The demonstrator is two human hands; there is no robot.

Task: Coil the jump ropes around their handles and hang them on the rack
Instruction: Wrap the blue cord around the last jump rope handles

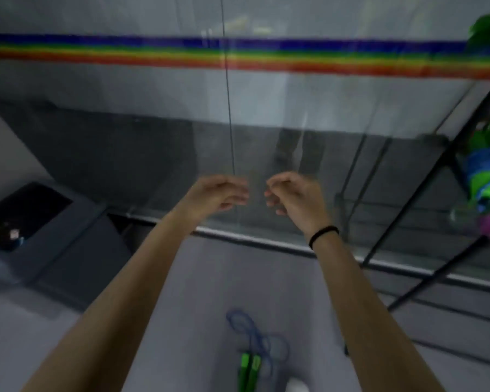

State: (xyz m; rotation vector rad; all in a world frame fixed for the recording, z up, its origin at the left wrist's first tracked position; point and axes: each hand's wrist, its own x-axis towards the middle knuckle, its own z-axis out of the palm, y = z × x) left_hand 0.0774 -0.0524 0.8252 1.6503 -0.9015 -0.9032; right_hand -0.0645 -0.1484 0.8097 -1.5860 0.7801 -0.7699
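No legible text, label, brand, number or sign anywhere.

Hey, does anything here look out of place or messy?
Yes: one jump rope lies on the floor, its blue cord sprawled in loose loops, not coiled or hung on the rack at right. Left hand and right hand hold nothing.

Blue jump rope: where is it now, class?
Head view, bottom centre: the jump rope lies on the floor, left of the rack.
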